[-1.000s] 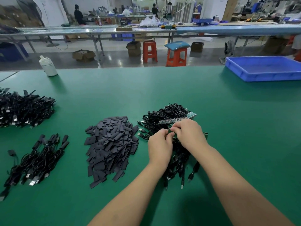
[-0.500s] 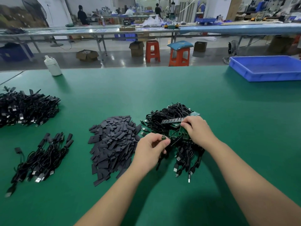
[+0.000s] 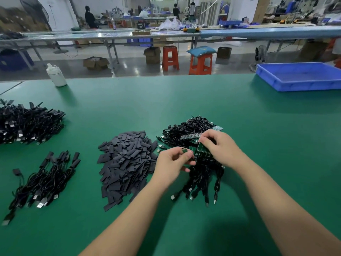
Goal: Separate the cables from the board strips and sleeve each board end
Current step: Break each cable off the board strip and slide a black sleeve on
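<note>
1. Above the cable heap [image 3: 193,130], the right hand [image 3: 221,148] grips the board strip [image 3: 202,151]; it may bend or crack.
2. Beside it, the left hand [image 3: 173,163] pinches one small board end [image 3: 184,150]; it could slip before reaching the sleeves [image 3: 127,159].

Factory assembly floor: long workbenches [image 3: 166,34], plastic stools [image 3: 170,58] (orange), blue bin [image 3: 295,84].

sleeve pile [image 3: 127,163] left of cable tangle [image 3: 191,126] | tray [image 3: 295,84] far right; bottle [image 3: 56,75] far left
</note>
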Tool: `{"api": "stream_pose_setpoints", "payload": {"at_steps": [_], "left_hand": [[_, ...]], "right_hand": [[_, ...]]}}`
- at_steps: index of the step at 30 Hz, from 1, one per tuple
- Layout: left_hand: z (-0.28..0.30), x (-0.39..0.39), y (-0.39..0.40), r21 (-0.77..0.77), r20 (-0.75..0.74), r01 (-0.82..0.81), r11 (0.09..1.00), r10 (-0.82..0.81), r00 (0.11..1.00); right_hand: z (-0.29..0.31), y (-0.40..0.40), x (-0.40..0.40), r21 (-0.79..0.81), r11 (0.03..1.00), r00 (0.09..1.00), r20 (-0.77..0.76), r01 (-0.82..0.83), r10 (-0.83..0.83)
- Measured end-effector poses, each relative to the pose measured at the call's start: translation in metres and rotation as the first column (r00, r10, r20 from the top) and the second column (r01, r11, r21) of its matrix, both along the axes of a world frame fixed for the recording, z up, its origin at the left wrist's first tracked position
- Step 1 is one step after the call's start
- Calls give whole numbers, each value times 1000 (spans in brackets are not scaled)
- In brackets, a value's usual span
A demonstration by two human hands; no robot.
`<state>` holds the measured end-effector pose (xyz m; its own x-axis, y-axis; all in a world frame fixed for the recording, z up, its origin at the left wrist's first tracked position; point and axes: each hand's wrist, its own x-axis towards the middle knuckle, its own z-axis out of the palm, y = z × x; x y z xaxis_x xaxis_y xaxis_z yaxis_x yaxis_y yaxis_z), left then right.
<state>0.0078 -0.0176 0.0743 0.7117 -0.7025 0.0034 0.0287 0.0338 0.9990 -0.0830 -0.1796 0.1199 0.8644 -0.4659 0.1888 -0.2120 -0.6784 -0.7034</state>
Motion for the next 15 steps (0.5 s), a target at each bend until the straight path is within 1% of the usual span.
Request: {"api": "stream_pose_setpoints", "payload": {"at_steps": [2, 3, 5, 7, 9, 11, 12, 13, 15], "left_hand": [[-2, -5, -2, 0, 36, 65, 998, -65, 997], [-3, -8, -2, 30, 88, 67, 997, -70, 994], [-7, -11, -1, 148, 283, 0, 989, -43, 958], [-10, -18, -2, 208, 442, -94, 974, -8, 897], [-11, -25, -4, 214, 562, -150, 965, 4, 827], [-14, -30, -7, 194, 731, -229, 954, 15, 682], [-15, -31, -9, 167, 785, -268, 949, 37, 619], [-15, -30, -10, 138, 805, -308, 942, 75, 589], [-13, -28, -11, 87, 799, -377, 922, 162, 579]], "right_hand": [[1, 1, 1, 11, 997, 997, 35, 74, -74], [2, 1, 1, 25, 995, 994, 50, 96, -97], [4, 0, -1, 76, 992, 992, 71, 101, -106], [7, 1, -3, 129, 989, 994, 78, 69, -79], [10, 3, -4, 164, 986, 995, 83, 38, -52], [15, 8, -5, 172, 985, 995, 98, 11, -28], [18, 10, -5, 164, 986, 995, 104, -5, -13], [20, 12, -5, 151, 988, 994, 107, -21, 5], [24, 15, -7, 129, 991, 994, 106, -46, 32]]}}
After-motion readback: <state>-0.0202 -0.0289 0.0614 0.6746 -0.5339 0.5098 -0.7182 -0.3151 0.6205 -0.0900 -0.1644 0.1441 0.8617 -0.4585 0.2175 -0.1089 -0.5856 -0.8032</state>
